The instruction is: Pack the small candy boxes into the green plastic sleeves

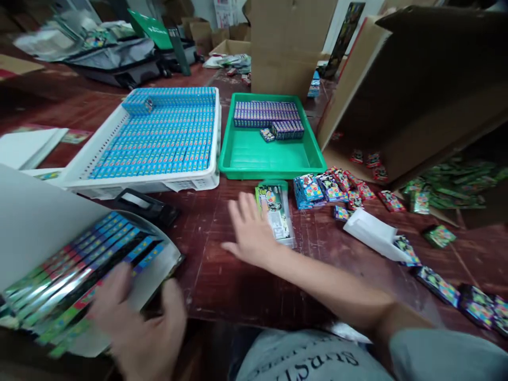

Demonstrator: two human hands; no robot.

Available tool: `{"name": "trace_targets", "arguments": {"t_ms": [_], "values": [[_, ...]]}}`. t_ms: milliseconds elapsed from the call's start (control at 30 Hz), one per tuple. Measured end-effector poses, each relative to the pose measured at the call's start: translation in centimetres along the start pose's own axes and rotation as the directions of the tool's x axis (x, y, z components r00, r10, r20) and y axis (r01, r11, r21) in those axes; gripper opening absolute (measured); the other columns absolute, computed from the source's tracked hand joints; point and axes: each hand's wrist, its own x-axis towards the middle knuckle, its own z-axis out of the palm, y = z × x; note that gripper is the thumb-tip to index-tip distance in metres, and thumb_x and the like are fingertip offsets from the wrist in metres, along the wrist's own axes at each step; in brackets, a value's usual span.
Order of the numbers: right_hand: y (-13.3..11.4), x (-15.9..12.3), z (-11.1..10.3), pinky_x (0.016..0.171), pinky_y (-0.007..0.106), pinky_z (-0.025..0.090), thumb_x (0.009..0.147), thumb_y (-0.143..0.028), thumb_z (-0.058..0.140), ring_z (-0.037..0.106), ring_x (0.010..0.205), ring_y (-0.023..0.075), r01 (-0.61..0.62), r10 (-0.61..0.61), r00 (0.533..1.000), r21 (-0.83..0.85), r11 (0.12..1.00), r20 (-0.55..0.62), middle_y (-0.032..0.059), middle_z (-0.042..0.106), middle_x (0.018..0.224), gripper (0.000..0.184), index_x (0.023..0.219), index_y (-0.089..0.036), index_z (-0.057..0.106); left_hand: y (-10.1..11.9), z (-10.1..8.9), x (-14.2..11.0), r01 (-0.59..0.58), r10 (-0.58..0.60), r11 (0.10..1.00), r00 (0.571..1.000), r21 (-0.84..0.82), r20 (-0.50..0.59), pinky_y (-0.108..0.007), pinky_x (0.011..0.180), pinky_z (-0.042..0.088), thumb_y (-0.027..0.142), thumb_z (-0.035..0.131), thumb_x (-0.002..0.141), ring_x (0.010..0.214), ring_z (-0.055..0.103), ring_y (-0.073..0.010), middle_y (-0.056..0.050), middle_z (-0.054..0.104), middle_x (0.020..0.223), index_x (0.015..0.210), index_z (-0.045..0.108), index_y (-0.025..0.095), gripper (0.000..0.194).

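My right hand [254, 233] is open with its fingers spread, partly over the left side of a clear plastic pouch [282, 219] with green and black print. I cannot tell whether it presses on the pouch. My left hand [138, 323], smeared by motion, has thumb and fingers apart at the near side of a white carton [43, 211]. Inside the carton stand rows of small coloured boxes [91, 254], blue, purple, red and green. The fingertips overlap the closest row; contact is unclear. A black tool [145, 205] with a pale label lies behind the carton.
A white crate [216, 137] full of blue boxes stands back left. Beside it, a green tray [273, 168] holds purple boxes. Small packs [307, 190] lie scattered to the right, around a folded white carton [371, 233]. A large cardboard box [428, 79] lies open at the right.
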Motion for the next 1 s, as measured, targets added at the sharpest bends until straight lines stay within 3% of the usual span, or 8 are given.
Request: {"name": "trace_targets", "arguments": {"t_ms": [67,133,300,400,533,633,733,1000], "values": [[5.0,-4.8,0.2,0.122,0.073,0.017,0.077,-0.064,0.079,0.019,0.154,0.0511,-0.116,0.123,0.984,-0.063,0.991,0.127,0.0332,0.021,0.165,0.111,0.156,0.000,0.036,2.4,4.4,-0.6,0.034,-0.010,0.986,0.990,-0.166,0.144,-0.056,0.116,0.042,0.038,0.067,0.089,0.131,0.056,-0.0337,-0.016,0.058,0.139,0.140,0.053,0.020,0.056],[8.2,-8.6,0.3,0.123,0.062,0.031,0.092,-0.055,0.065,0.032,0.152,0.0441,-0.111,0.117,0.980,-0.042,0.993,0.163,0.0306,0.034,0.161,0.082,0.151,-0.001,0.046,4.7,8.8,-0.7,0.226,-0.063,0.904,0.910,-0.363,0.410,-0.048,0.110,0.048,0.040,0.066,0.092,0.118,0.065,-0.0271,-0.013,0.067,0.128,0.135,0.056,0.020,0.049],[9.8,-14.0,-0.9,0.109,0.040,0.056,0.108,-0.029,0.036,0.069,0.123,0.0258,-0.024,0.018,0.999,0.137,0.990,0.047,0.0143,0.070,0.134,0.040,0.124,-0.016,0.071,8.2,15.0,-0.4,0.532,-0.210,0.746,0.759,-0.401,0.616,-0.043,0.098,0.053,0.046,0.078,0.081,0.108,0.069,-0.0256,-0.015,0.069,0.120,0.130,0.057,0.013,0.062],[8.9,-16.9,-2.3,0.105,0.033,0.059,0.108,-0.028,0.041,0.071,0.118,0.0193,0.110,-0.092,0.992,0.270,0.956,-0.082,0.0079,0.074,0.128,0.032,0.118,-0.021,0.071,9.2,14.8,-0.7,0.608,-0.235,0.703,0.688,-0.369,0.686,-0.040,0.089,0.056,0.051,0.080,0.078,0.101,0.070,-0.0252,-0.017,0.070,0.121,0.130,0.058,0.013,0.069],[8.4,-18.6,-4.8,0.114,0.037,0.052,0.104,-0.046,0.055,0.065,0.128,0.0207,0.477,-0.378,0.875,0.399,0.783,-0.304,0.0112,0.070,0.134,0.036,0.123,-0.018,0.067,10.2,12.8,-2.0,0.664,-0.140,0.663,0.564,-0.346,0.814,-0.037,0.083,0.056,0.048,0.086,0.071,0.087,0.071,-0.0240,-0.011,0.077,0.100,0.105,0.071,0.013,0.052],[9.3,-17.0,-7.1,0.117,0.049,0.047,0.102,-0.054,0.053,0.051,0.142,0.0280,0.376,-0.244,0.910,0.421,0.825,-0.335,0.0205,0.055,0.150,0.059,0.142,-0.011,0.053,11.3,11.4,-3.6,0.528,0.034,0.755,0.561,-0.389,0.827,-0.032,0.086,0.053,0.042,0.082,0.079,0.089,0.068,-0.0208,-0.006,0.077,0.098,0.104,0.074,0.016,0.036],[10.4,-15.1,-9.1,0.106,0.048,0.054,0.107,-0.037,0.047,0.060,0.125,0.0273,0.186,-0.081,0.951,0.340,0.922,-0.299,0.0179,0.065,0.133,0.039,0.135,-0.012,0.060,12.5,10.3,-5.0,0.374,0.182,0.841,0.486,-0.392,0.855,-0.031,0.082,0.052,0.038,0.073,0.088,0.086,0.065,-0.0190,-0.003,0.076,0.098,0.100,0.073,0.018,0.023],[11.2,-16.4,-10.9,0.094,0.038,0.055,0.103,-0.029,0.059,0.062,0.108,0.0233,0.137,-0.068,0.974,0.324,0.936,-0.216,0.0124,0.067,0.118,0.026,0.124,-0.015,0.064,14.3,10.4,-6.1,0.304,0.238,0.863,0.457,-0.403,0.857,-0.030,0.076,0.049,0.036,0.064,0.094,0.078,0.058,-0.0160,-0.001,0.069,0.089,0.095,0.068,0.019,0.018]]}}
